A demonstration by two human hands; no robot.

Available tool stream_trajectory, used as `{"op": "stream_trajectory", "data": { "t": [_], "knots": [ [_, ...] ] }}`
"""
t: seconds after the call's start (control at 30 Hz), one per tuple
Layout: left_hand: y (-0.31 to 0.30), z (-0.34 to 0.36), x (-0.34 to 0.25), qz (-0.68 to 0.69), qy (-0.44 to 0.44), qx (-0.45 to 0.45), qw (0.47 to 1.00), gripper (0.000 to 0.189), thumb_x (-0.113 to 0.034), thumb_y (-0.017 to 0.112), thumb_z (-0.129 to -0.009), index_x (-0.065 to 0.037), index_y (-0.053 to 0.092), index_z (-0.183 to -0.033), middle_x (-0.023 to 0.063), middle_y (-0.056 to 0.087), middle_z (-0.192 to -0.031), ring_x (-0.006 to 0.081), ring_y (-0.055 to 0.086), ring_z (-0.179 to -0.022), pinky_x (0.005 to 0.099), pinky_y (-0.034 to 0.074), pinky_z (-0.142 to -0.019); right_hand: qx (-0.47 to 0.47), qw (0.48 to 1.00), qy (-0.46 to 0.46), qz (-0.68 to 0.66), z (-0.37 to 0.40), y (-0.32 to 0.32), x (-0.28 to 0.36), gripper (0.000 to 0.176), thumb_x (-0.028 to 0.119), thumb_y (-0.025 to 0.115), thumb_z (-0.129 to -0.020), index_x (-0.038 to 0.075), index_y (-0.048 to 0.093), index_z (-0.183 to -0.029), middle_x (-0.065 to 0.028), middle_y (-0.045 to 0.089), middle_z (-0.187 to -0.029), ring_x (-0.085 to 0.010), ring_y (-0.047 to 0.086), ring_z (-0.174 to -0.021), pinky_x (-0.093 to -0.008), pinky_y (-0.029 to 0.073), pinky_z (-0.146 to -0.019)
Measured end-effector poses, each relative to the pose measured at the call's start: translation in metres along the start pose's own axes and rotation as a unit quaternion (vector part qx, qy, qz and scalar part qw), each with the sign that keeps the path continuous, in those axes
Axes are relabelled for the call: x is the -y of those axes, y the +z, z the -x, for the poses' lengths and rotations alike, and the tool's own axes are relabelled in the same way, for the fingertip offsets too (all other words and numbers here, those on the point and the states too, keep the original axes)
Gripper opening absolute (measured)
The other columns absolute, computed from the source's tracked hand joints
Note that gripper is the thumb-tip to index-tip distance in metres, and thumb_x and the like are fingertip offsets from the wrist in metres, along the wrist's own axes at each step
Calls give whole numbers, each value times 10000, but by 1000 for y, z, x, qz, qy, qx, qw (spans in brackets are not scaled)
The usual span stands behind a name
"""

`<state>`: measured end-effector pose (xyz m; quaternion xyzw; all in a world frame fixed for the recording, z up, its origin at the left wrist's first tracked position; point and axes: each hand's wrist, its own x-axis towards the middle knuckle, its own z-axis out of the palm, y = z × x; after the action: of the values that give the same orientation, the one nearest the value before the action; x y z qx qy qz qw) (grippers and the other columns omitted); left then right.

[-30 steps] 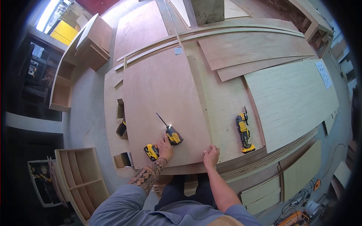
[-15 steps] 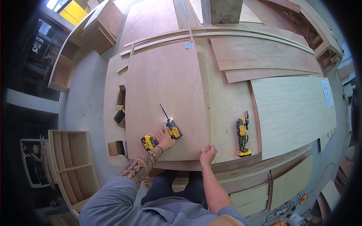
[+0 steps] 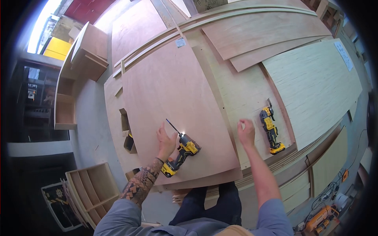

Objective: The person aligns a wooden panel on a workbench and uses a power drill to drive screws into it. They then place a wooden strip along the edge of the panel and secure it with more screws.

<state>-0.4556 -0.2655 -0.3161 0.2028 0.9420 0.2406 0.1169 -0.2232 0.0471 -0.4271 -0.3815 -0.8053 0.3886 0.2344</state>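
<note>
A yellow and black drill [image 3: 185, 151] with a long bit and a lit lamp lies on the large reddish plywood panel [image 3: 169, 86]. Just left of the drill is my left hand [image 3: 167, 141], its fingers spread and holding nothing; the wrist is by the drill's battery end. My right hand [image 3: 246, 131] is raised beyond the panel's right edge, over the paler board, with its fingers curled together. Whether anything small is inside them is hidden. To its right, a yellow and black multi-tool [image 3: 270, 128] rests on the pale board, apart from the hand.
A light plywood sheet [image 3: 315, 90] lies at the right, with more sheets behind. Long wood strips [image 3: 220, 21] cross the far side. Small open boxes [image 3: 128, 141] stand along the left edge. Wooden shelf units [image 3: 92, 190] are on the floor at left; cables [image 3: 327, 192] lie lower right.
My left hand has let go of the drill and spread its fingers. My right hand has left the panel's near edge and moved up and right. The view has turned and shifted.
</note>
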Motion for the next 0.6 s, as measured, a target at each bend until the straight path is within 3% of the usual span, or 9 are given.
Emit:
{"op": "stream_trajectory", "data": {
  "t": [0.1, 0.17, 0.2, 0.27, 0.37, 0.5, 0.6],
  "knots": [
    [-2, -91, 19, -29, 90, -19, 995, 767, -246, 746, -965, 33, 377, -1577, 272, 524, -1412, 440, 474, -1364, 509, 389, -1179, 31, 993, -93, 64, -84, 34, -27, 289, 143, 704, -954, 47, 662, -1223, -216, 621, -1278, -410, 616, -1199, -482, 525, -1018],
    [-2, -165, 15, -59, 136, -32, 988, 710, -281, 759, -969, 39, 459, -1527, 269, 558, -1399, 423, 500, -1350, 501, 402, -1170, -13, 981, -121, 152, -133, 65, -43, 445, 237, 671, -982, 79, 595, -1391, -241, 496, -1504, -439, 481, -1404, -515, 417, -1172],
    [-2, -203, 8, -69, 161, -43, 984, 695, -312, 762, -971, 40, 488, -1505, 276, 565, -1402, 423, 505, -1352, 499, 411, -1163, -8, 982, -113, 150, -142, 78, -45, 445, 237, 671, -982, 79, 595, -1391, -241, 496, -1504, -439, 481, -1404, -515, 417, -1172],
    [1, -279, -12, -91, 187, -54, 977, 699, -399, 757, -976, 39, 531, -1472, 284, 580, -1407, 424, 516, -1357, 499, 428, -1150, -45, 955, -38, 292, -152, 97, -44, 592, 358, 607, -1011, 122, 479, -1539, -235, 343, -1654, -434, 310, -1545, -557, 246, -1272],
    [14, -387, -60, -130, 175, -51, 975, 755, -546, 716, -976, 36, 572, -1434, 288, 604, -1395, 435, 540, -1345, 496, 446, -1139, -8, 957, -4, 289, -156, 101, -48, 667, 434, 560, -1012, 153, 406, -1598, -214, 274, -1704, -404, 245, -1582, -577, 156, -1291],
    [37, -497, -120, -107, 119, -27, 987, 864, -651, 694, -935, 76, 623, -1397, 326, 594, -1449, 412, 546, -1397, 469, 434, -1168, -8, 955, -4, 297, -158, 101, -47, 693, 435, 587, -996, 158, 403, -1603, -217, 278, -1703, -408, 260, -1573, -576, 182, -1283],
    [65, -562, -130, -95, 70, -2, 993, 960, -753, 647, -893, 55, 626, -1411, 329, 590, -1455, 424, 527, -1418, 488, 415, -1183, 6, 955, 7, 297, -159, 99, -46, 718, 456, 604, -978, 154, 409, -1600, -220, 275, -1702, -414, 258, -1570, -584, 183, -1279]
  ]
}}
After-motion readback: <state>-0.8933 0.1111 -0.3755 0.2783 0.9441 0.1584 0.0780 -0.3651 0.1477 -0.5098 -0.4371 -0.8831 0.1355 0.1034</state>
